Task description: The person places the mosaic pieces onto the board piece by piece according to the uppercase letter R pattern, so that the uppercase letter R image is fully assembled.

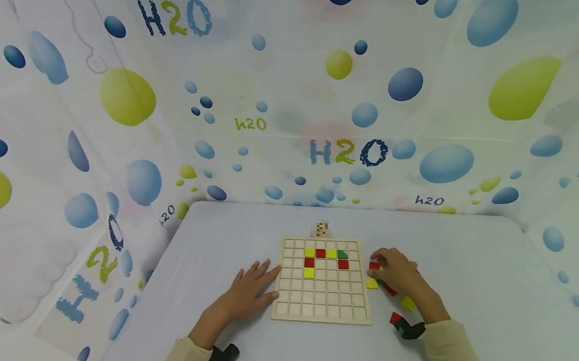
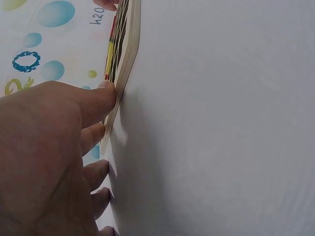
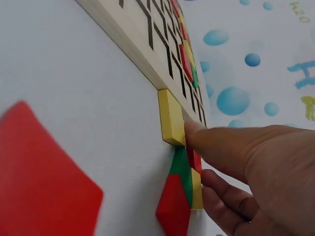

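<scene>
A square wooden grid board (image 1: pixel 309 304) lies on the table, with red, yellow and green tiles in several upper cells. My left hand (image 1: pixel 249 293) rests at the board's left edge, fingers spread; in the left wrist view its thumb (image 2: pixel 101 103) touches the side of the board. Right of the board my right hand (image 1: pixel 398 270) reaches down, thumb and fingertips around a red square tile (image 1: pixel 374 265). Beside that tile, in the right wrist view, are a yellow tile (image 3: pixel 171 118) near the board's edge, a green tile (image 3: pixel 182 162) and another red tile (image 3: pixel 173 204).
A small printed pattern card (image 1: pixel 321 228) lies just beyond the board. More loose tiles lie under and near the right forearm, among them a yellow one (image 1: pixel 408 303) and a red one (image 1: pixel 395 318). A patterned sheet (image 1: pixel 272 144) hangs behind the white table (image 1: pixel 232 233).
</scene>
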Motion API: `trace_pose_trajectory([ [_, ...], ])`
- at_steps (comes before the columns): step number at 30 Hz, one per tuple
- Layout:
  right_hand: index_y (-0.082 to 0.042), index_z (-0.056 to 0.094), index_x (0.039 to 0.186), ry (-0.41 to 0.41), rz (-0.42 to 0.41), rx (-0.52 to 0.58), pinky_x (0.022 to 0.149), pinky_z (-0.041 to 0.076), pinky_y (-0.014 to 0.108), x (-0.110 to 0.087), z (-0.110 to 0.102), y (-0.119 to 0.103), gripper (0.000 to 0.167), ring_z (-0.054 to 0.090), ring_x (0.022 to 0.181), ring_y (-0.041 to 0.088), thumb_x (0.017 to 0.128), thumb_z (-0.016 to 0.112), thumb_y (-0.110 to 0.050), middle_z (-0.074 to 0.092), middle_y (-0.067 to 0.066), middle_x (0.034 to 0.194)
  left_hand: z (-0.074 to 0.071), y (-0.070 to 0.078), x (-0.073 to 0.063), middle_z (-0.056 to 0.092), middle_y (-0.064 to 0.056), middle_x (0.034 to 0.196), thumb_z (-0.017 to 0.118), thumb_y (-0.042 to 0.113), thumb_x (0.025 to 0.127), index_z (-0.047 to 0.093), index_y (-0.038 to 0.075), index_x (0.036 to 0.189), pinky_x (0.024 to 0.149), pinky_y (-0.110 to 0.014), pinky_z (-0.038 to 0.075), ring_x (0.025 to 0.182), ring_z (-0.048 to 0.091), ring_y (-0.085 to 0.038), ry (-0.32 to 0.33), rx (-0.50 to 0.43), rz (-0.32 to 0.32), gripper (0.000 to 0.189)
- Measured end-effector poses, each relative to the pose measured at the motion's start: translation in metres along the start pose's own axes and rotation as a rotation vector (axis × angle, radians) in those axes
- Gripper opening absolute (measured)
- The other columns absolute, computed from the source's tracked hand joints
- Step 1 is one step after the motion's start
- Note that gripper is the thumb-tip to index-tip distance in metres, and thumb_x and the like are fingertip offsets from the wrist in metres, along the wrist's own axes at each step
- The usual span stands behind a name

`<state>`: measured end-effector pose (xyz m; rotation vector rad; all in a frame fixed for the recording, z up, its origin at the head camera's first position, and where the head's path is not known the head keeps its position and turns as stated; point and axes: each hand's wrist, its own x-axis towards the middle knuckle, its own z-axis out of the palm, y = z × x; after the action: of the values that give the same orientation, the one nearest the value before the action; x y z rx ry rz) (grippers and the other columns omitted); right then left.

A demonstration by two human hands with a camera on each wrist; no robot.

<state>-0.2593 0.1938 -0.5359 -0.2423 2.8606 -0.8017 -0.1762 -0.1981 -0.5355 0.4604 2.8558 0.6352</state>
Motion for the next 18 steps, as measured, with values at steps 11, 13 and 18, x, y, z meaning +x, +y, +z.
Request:
trace_pose_trajectory([
  [11, -0.008, 0.07, 0.127, 0.045, -0.018, -0.015, 0.09, 0.042, 0.063, 0.0, 0.007, 0.007, 0.033, 0.061, 0.107, 0.034, 0.099, 0.076, -0.026, 0.065, 0.016, 0.116, 0.003, -0.001, 0.003, 0.031, -0.016, 0.172, 0.062, 0.045, 0.104, 0.041, 0.019, 0.164, 0.124, -0.073, 0.015, 0.16, 0.022, -0.043, 0.013, 0.015, -0.001, 0.068],
  [13, -0.008, 0.07, 0.127, 0.049, -0.018, -0.009, 0.09, 0.042, 0.062, -0.002, 0.01, 0.007, 0.033, 0.061, 0.107, 0.033, 0.099, 0.075, -0.025, 0.065, 0.016, 0.115, 0.004, -0.002, 0.003, 0.03, -0.016, 0.172, 0.062, 0.045, 0.104, 0.041, 0.019, 0.164, 0.124, -0.073, 0.015, 0.161, 0.022, -0.043, 0.012, 0.017, -0.002, 0.069],
  [18, -0.007, 0.07, 0.124, 0.047, -0.04, 0.011, 0.092, 0.043, 0.061, -0.008, 0.014, 0.006, 0.031, 0.062, 0.11, 0.034, 0.097, 0.077, -0.021, 0.066, 0.016, 0.114, 0.004, -0.001, 0.004, 0.031, -0.016, 0.172, 0.063, 0.044, 0.104, 0.042, 0.019, 0.164, 0.124, -0.074, 0.015, 0.16, 0.022, -0.043, 0.012, 0.016, -0.003, 0.068],
])
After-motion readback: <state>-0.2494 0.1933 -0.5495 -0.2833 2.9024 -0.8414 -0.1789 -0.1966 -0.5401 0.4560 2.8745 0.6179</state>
